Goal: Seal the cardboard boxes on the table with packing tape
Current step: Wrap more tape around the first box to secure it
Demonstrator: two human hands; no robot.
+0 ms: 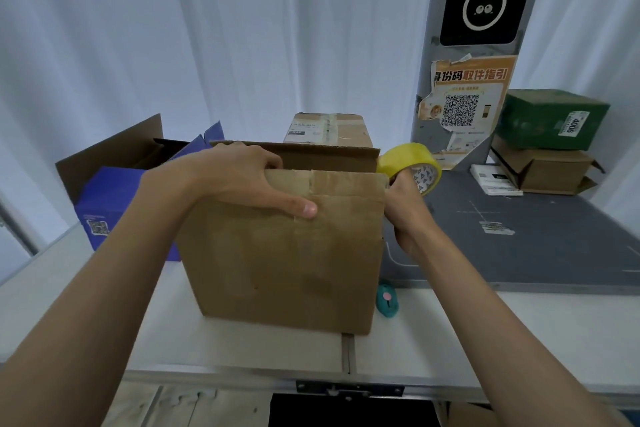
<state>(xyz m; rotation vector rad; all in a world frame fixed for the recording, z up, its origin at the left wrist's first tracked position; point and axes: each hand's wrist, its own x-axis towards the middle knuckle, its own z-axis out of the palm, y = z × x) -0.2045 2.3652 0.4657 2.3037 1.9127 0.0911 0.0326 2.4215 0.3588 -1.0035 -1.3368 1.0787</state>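
A brown cardboard box (pixel 287 263) stands in front of me on the white table (pixel 242 347). Its near top flap is folded up and the far flap stands behind it. My left hand (pixel 242 180) grips the top edge of the near flap, fingers over the rim and thumb on the front face. My right hand (pixel 405 204) is at the box's upper right corner and holds a yellow roll of packing tape (pixel 410 161) just above and beside that corner. Whether tape runs onto the box I cannot tell.
A blue box (pixel 114 204) and an open cardboard box (pixel 110 152) stand at the left. A taped box (pixel 329 132) sits behind. A teal cutter (pixel 387 305) lies right of the box. A dark grey mat (pixel 519 236) and stacked green and brown boxes (pixel 550 142) lie right.
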